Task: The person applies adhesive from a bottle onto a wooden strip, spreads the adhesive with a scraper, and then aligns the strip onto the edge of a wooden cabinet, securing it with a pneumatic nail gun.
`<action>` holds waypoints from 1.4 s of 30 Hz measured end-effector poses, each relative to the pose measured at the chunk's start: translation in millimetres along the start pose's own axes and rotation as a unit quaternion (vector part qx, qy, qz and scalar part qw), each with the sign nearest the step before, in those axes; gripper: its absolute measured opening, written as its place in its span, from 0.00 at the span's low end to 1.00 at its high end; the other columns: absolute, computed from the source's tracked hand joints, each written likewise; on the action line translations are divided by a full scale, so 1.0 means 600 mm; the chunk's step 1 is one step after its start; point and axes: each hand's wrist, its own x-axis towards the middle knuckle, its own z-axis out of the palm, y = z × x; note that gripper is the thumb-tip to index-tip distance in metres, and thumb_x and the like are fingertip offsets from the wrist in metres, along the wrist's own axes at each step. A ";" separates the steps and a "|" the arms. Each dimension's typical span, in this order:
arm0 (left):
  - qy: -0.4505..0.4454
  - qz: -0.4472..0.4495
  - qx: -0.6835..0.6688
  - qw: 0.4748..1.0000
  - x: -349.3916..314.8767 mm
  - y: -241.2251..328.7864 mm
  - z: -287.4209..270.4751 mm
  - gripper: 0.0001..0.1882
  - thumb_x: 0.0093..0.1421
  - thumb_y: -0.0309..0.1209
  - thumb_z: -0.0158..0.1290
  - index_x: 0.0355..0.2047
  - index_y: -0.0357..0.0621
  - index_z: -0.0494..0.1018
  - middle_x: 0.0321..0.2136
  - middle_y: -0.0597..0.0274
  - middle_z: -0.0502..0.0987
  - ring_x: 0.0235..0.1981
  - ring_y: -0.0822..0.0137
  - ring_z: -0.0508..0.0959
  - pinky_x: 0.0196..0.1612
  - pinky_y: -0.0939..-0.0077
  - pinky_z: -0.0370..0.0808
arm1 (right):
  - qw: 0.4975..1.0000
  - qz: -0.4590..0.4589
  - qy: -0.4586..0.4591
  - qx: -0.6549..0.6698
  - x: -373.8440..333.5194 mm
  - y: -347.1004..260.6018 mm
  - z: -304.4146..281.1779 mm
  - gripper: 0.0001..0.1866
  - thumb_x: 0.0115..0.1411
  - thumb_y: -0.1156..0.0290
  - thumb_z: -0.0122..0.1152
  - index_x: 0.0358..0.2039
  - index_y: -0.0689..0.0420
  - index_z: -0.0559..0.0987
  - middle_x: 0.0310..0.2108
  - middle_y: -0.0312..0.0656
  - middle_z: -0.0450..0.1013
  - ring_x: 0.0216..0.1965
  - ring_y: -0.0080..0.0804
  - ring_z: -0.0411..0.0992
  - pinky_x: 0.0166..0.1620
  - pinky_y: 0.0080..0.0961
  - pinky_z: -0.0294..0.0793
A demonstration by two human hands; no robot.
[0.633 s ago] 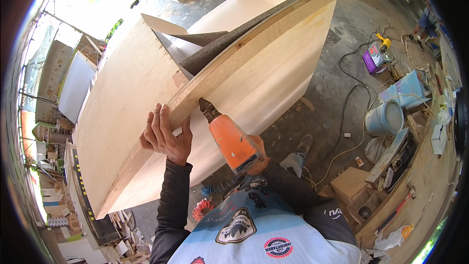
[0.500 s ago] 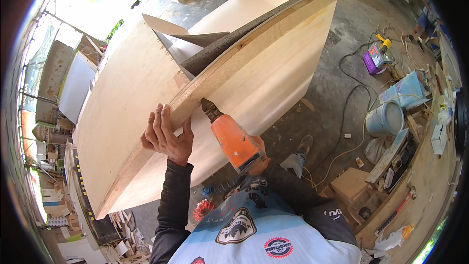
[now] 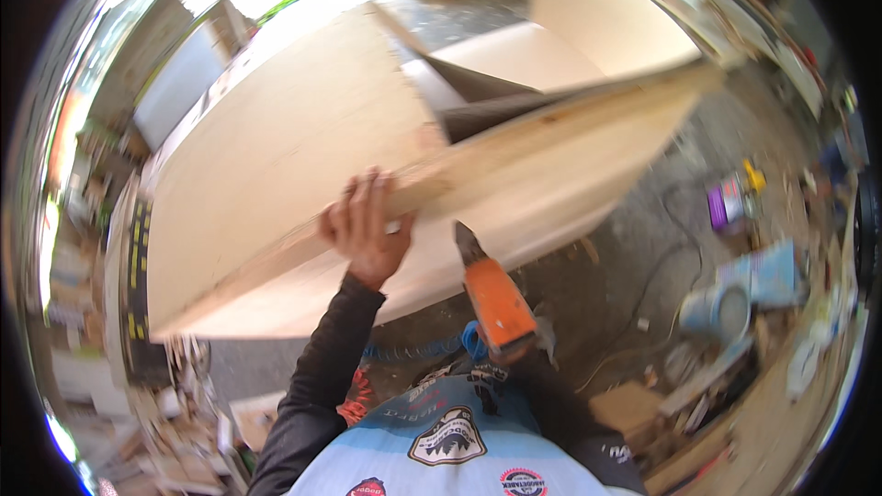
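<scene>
A large pale plywood box (image 3: 303, 119) fills the middle, with a long wooden edge strip (image 3: 551, 129) along its near side. My left hand (image 3: 363, 225) grips this strip, fingers over the top and thumb on the front face. A small pale spot shows by the thumb, too blurred to name. To its right, my right hand (image 3: 511, 351) is closed round the handle of an orange nail gun (image 3: 501, 303), mostly hidden behind the tool's body. The gun's dark nose (image 3: 467, 241) points at the box's front face, apparently a little off the strip.
A blue coiled hose (image 3: 413, 347) runs below the box, near red coils (image 3: 356, 400). On the floor to the right are a purple can (image 3: 726, 204), a blue bucket (image 3: 717, 315), a cable and a cardboard box (image 3: 627, 409). Wood offcuts lie at lower left.
The nail gun has drawn back from the strip, down and to the right. My left hand stays on the strip. The whole view has swung, blurring the surroundings.
</scene>
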 end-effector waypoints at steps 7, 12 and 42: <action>-0.002 -0.018 -0.119 0.993 -0.012 -0.014 -0.038 0.40 0.53 0.49 0.71 0.63 0.49 0.72 0.59 0.58 0.74 0.62 0.56 0.71 0.65 0.53 0.62 | 0.957 -0.025 -0.086 -0.276 -0.036 -0.010 -0.069 0.22 0.71 0.55 0.52 0.56 0.59 0.75 0.47 0.44 0.76 0.45 0.35 0.77 0.47 0.35 0.78; -0.012 -0.087 0.001 0.996 -0.109 -0.154 -0.137 0.39 0.49 0.44 0.74 0.59 0.48 0.73 0.56 0.56 0.74 0.60 0.53 0.72 0.63 0.50 0.65 | 0.958 0.004 -0.150 -0.244 -0.032 -0.015 -0.057 0.22 0.70 0.53 0.55 0.53 0.59 0.75 0.44 0.42 0.75 0.42 0.34 0.75 0.45 0.34 0.76; 0.077 -0.081 0.080 0.991 -0.409 -0.817 -0.322 0.43 0.45 0.50 0.76 0.58 0.46 0.72 0.54 0.59 0.75 0.60 0.54 0.72 0.67 0.47 0.64 | 0.929 -0.282 -0.159 -0.179 -0.002 0.056 0.617 0.27 0.63 0.40 0.65 0.27 0.54 0.75 0.26 0.35 0.67 0.27 0.27 0.64 0.32 0.28 0.62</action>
